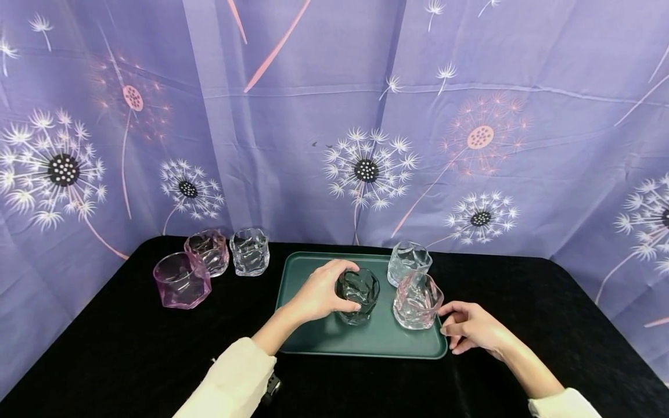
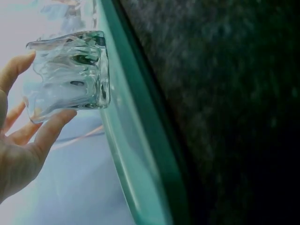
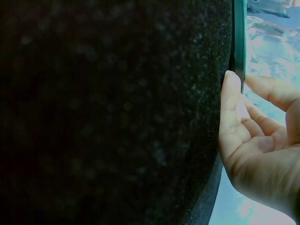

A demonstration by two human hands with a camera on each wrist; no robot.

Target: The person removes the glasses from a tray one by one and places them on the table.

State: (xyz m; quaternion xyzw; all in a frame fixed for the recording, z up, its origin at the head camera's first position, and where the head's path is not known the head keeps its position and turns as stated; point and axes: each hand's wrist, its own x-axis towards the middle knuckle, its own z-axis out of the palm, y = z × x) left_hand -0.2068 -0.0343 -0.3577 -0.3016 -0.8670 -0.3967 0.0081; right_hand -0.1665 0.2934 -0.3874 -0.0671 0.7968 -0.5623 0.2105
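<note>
My left hand (image 1: pixel 323 291) has its thumb and fingers around a smoky grey glass (image 1: pixel 366 287), which is upright on the green tray (image 1: pixel 334 342). In the left wrist view the same faceted glass (image 2: pixel 70 77) shows its base at the tray surface. At the tray's right edge, my right hand (image 1: pixel 473 330) pinches the rim (image 3: pixel 239 42) between thumb and fingers. Close to those fingers stands a pinkish clear glass (image 1: pixel 417 305), and behind it a clear glass (image 1: pixel 407 261), both on the tray.
Left of the tray, on the black cloth (image 1: pixel 130 360), stand a purple glass (image 1: pixel 183 284), a pink-rimmed glass (image 1: pixel 211 255) and a clear glass (image 1: pixel 250 252). A lilac curtain (image 1: pixel 292 145) with dandelion prints hangs behind the table.
</note>
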